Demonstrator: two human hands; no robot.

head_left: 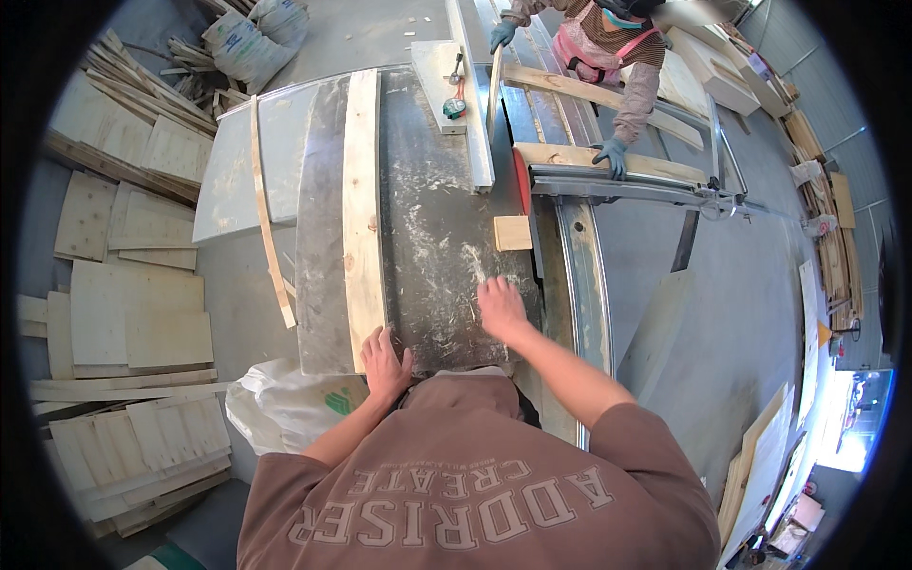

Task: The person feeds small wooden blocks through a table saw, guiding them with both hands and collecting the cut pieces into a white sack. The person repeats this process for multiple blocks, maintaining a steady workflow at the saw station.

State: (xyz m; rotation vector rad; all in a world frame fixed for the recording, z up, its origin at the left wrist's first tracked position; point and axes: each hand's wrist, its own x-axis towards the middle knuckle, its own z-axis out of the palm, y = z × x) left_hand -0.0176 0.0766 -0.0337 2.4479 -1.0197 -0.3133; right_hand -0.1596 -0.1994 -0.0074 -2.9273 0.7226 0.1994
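My left hand (385, 366) rests at the near end of a long pale board (361, 209), its fingers spread over the end and the table edge. The board lies lengthwise on the dark saw table (427, 209). My right hand (501, 306) is over the table, fingers curled together; what they hold, if anything, is hidden. Pale streaks of sawdust lie just beyond it. A small square wood block (513, 233) sits farther off, apart from my fingers, close to the red blade guard (522, 180).
Opposite, a gloved co-worker (608, 57) has hands on a wooden piece and a board (655, 163) on the sliding carriage. A metal fence (472, 114) and tape measure (455, 107) are at the far side. Left are a thin strip (266, 209), white sack (285, 404) and stacked panels (138, 313).
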